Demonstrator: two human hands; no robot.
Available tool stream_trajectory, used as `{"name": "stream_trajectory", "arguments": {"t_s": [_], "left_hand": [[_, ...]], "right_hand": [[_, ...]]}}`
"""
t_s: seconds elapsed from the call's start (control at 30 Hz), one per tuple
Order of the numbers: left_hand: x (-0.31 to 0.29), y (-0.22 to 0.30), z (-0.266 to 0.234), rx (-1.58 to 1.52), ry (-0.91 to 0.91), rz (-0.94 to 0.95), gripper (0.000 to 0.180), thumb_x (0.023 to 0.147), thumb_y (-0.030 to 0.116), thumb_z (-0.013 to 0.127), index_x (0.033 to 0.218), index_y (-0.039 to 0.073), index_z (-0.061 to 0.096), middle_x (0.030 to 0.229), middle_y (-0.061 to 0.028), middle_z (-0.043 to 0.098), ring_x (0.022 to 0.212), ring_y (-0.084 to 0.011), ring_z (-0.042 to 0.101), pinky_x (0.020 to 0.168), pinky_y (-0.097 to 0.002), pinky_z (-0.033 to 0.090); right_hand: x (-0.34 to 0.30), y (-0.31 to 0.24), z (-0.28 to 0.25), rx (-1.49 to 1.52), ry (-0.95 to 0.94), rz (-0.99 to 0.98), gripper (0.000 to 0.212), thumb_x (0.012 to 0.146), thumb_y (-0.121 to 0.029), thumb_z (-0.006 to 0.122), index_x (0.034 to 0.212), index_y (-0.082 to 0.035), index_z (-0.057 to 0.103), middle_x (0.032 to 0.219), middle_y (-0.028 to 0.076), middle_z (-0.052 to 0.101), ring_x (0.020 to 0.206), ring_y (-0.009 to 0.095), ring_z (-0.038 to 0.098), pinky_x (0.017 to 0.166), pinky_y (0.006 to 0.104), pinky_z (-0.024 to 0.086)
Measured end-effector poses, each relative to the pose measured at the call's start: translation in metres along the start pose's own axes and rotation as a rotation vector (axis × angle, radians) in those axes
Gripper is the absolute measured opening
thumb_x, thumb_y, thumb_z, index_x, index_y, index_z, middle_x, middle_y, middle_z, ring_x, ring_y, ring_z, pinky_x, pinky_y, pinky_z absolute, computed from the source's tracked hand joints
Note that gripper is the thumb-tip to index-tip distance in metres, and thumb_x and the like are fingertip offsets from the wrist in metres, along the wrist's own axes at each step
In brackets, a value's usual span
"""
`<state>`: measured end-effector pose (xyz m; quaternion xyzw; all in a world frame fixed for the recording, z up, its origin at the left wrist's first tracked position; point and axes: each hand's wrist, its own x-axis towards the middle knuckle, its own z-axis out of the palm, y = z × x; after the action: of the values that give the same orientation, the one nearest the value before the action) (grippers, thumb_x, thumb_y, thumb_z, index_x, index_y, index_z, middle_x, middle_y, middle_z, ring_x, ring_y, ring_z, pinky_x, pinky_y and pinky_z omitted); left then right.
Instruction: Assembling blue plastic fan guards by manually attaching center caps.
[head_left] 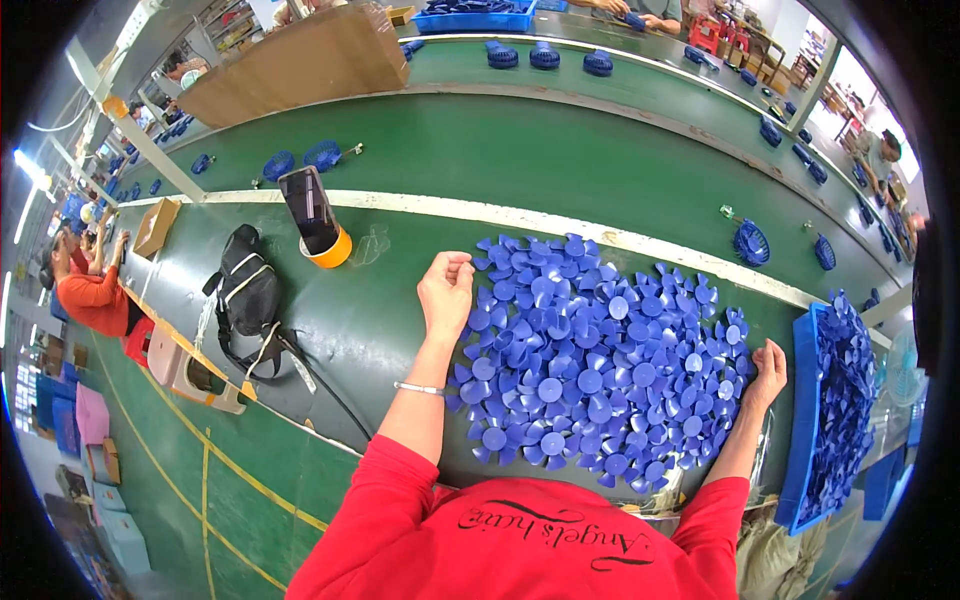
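Observation:
A wide heap of blue plastic fan blades [590, 380] lies on the dark green worktable [350, 330] in front of me. My left hand [446, 292] is at the heap's upper left edge, its fingers curled in; whatever they hold, if anything, is hidden. A bangle circles that wrist. On the opposite side, my right hand [767, 374] rests at the heap's right edge with fingers loosely bent and a little apart, no blade visible in it. Just right of that hand, a blue crate [803, 430] is filled with more of the same blades.
Left of the heap are a black bag [247, 285] with straps and a phone [310, 210] propped on an orange-banded roll [328, 250]. Beyond a white rail, a green conveyor [480, 135] carries blue fan parts [751, 243]. A co-worker in orange [92, 290] sits far left.

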<state>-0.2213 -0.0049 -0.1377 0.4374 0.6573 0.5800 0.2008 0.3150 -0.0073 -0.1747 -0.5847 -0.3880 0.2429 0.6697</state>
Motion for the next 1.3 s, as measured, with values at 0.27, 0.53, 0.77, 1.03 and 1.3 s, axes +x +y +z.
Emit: {"name": "stream_trajectory", "arguments": {"t_s": [0.27, 0.53, 0.77, 1.03, 1.3], "left_hand": [[0.009, -0.007, -0.010, -0.259, -0.032, -0.105, 0.011, 0.083, 0.001, 0.056, 0.094, 0.000, 0.060, 0.077, -0.0061, 0.064, 0.068, -0.0122, 0.061, 0.063, -0.0249, 0.050], [-0.011, 0.040, -0.021, -0.111, -0.236, 0.101, 0.011, 0.076, 0.011, 0.071, 0.078, 0.002, 0.065, 0.066, 0.0008, 0.061, 0.060, -0.0059, 0.053, 0.058, -0.0215, 0.045], [-0.059, 0.080, -0.041, 0.431, -0.621, 0.308, 0.042, 0.066, 0.033, 0.077, 0.095, 0.006, 0.063, 0.076, -0.0041, 0.061, 0.071, -0.0154, 0.057, 0.065, -0.0292, 0.048], [-0.040, 0.078, -0.052, -0.224, -0.651, -0.204, 0.016, 0.085, 0.012, 0.061, 0.099, 0.003, 0.061, 0.074, 0.0006, 0.059, 0.067, -0.0072, 0.054, 0.059, -0.0221, 0.046], [-0.003, 0.018, -0.031, 0.023, -0.248, -0.054, 0.018, 0.083, 0.011, 0.060, 0.099, 0.003, 0.063, 0.083, -0.0056, 0.065, 0.070, -0.0105, 0.059, 0.060, -0.0238, 0.048]], "right_hand": [[0.004, -0.003, -0.008, 0.111, -0.028, 0.041, 0.017, 0.087, -0.011, 0.062, 0.100, 0.000, 0.063, 0.083, 0.004, 0.061, 0.072, 0.011, 0.056, 0.067, 0.0232, 0.046], [0.007, -0.004, -0.013, 0.164, -0.118, 0.059, 0.019, 0.087, -0.010, 0.060, 0.104, 0.000, 0.061, 0.084, 0.004, 0.061, 0.075, 0.012, 0.058, 0.071, 0.0259, 0.047], [0.005, -0.005, -0.005, 0.094, -0.098, 0.044, 0.019, 0.086, -0.008, 0.060, 0.103, 0.001, 0.061, 0.084, 0.006, 0.062, 0.075, 0.013, 0.058, 0.069, 0.0254, 0.048], [0.004, -0.003, -0.008, 0.086, -0.088, 0.052, 0.021, 0.087, -0.008, 0.059, 0.105, 0.001, 0.061, 0.086, 0.006, 0.061, 0.076, 0.013, 0.058, 0.072, 0.0258, 0.047], [0.002, -0.005, -0.006, 0.180, -0.107, 0.037, 0.019, 0.086, -0.006, 0.059, 0.104, 0.002, 0.061, 0.085, 0.007, 0.060, 0.076, 0.014, 0.058, 0.070, 0.0259, 0.047]]}}
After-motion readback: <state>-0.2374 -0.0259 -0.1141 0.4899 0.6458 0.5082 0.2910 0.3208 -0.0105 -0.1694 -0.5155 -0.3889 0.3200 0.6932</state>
